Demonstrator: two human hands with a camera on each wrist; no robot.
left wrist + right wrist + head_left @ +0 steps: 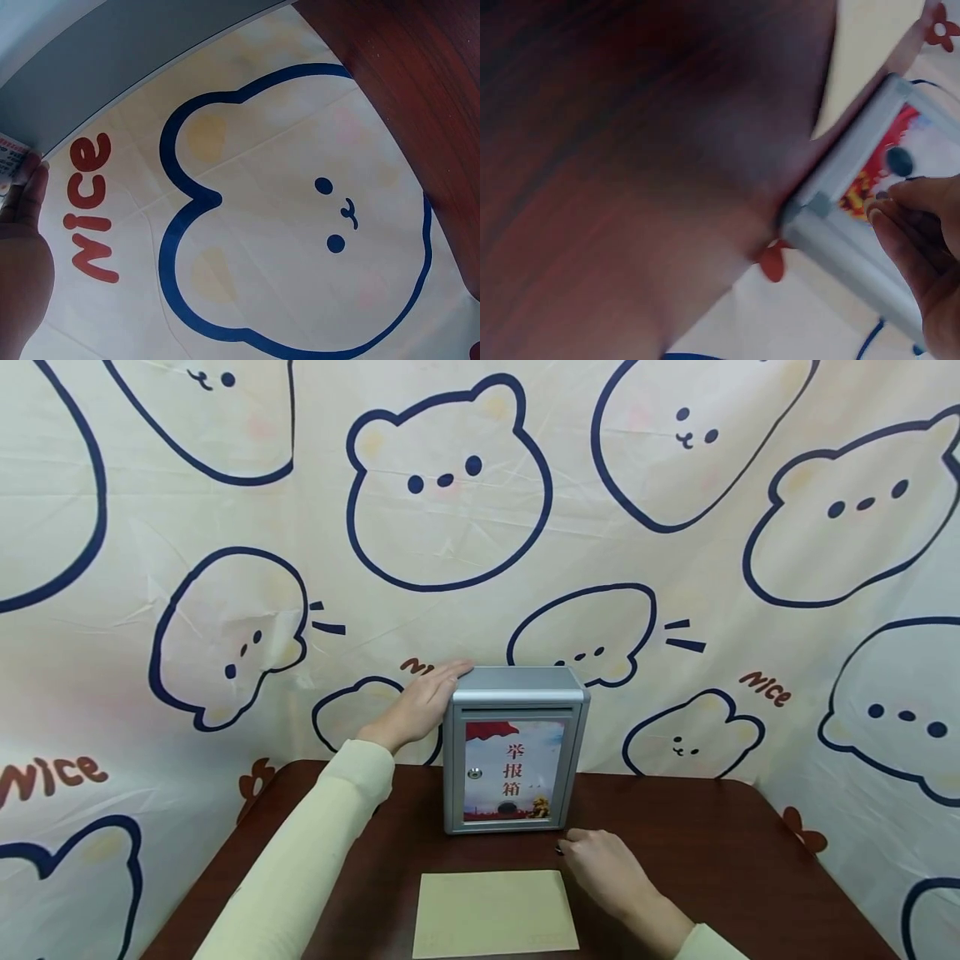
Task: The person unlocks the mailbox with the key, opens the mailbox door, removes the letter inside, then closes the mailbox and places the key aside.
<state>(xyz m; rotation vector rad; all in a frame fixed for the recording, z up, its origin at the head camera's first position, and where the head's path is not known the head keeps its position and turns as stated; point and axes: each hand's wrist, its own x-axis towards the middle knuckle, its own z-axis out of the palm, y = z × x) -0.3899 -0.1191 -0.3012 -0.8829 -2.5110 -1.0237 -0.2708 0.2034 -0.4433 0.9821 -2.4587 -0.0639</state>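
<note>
A grey metal report box (512, 693) stands upright on the table, its front panel printed with red characters and fitted with a round lock (475, 773) at the left. My left hand (420, 706) rests on the box's top left edge with its fingers extended; the left wrist view shows that hand (26, 247) at its left border, against the box side (135, 67). Between thumb and fingers, my right hand (603, 868) pinches a small dark metal object (883, 196), mostly hidden. That hand is in front of the box's lower right corner, apart from it in the head view.
A tan envelope (495, 914) lies flat on the dark brown table (675, 827) in front of the box, left of my right hand. Behind the table hangs a pale cloth (450, 543) with blue-outlined cartoon animals, close to the back of the box.
</note>
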